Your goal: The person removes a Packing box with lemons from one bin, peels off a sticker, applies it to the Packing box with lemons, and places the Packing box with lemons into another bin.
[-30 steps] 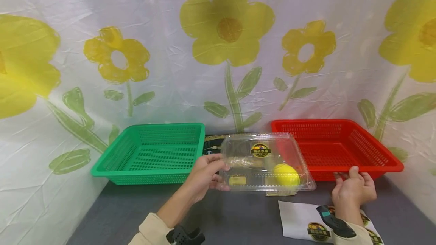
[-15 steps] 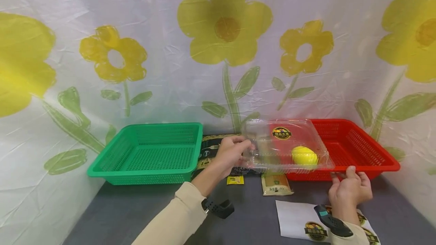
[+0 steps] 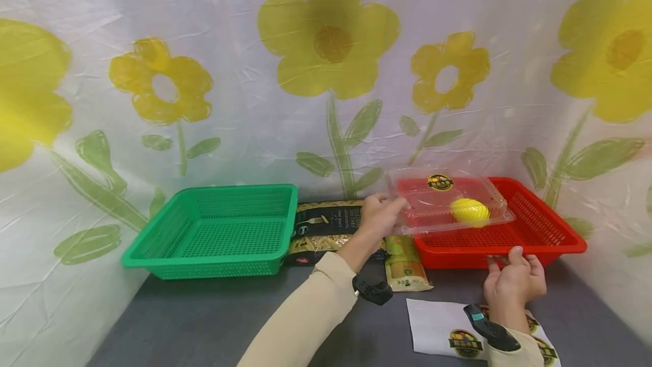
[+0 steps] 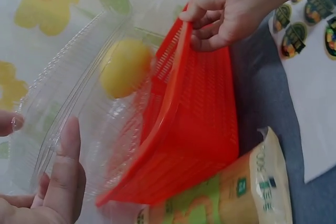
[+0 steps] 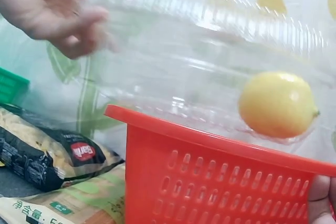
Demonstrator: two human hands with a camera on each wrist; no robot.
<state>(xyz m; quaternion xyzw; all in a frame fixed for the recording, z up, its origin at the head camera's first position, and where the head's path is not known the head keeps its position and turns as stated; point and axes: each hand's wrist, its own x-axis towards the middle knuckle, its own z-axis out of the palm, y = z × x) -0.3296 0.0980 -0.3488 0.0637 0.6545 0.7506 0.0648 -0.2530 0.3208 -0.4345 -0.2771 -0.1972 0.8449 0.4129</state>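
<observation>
By its left end my left hand (image 3: 378,217) pinches a clear plastic fruit box (image 3: 425,203) with a round label on its lid. A yellow lemon (image 3: 471,212) lies inside, toward the box's right end; its pointed tip shows in the right wrist view. The box hangs over the red basket (image 3: 555,249), covering much of its left part in the head view. My right hand (image 3: 514,282) grips the front rim of that basket, thumb on top and fingers beneath, as the left wrist view also shows.
A green basket (image 3: 204,262) stands at the left. Between the baskets lie a black pasta bag (image 3: 321,225) and a yellow-green packet (image 3: 407,271). A white sheet of round fruit stickers (image 3: 433,321) is on the dark table near my right wrist. A flowered cloth (image 3: 244,129) hangs behind.
My left hand has carried the box with the lemon right and away from me, over the red basket. The pasta bag and packet have come into fuller view. My right hand stays on the rim.
</observation>
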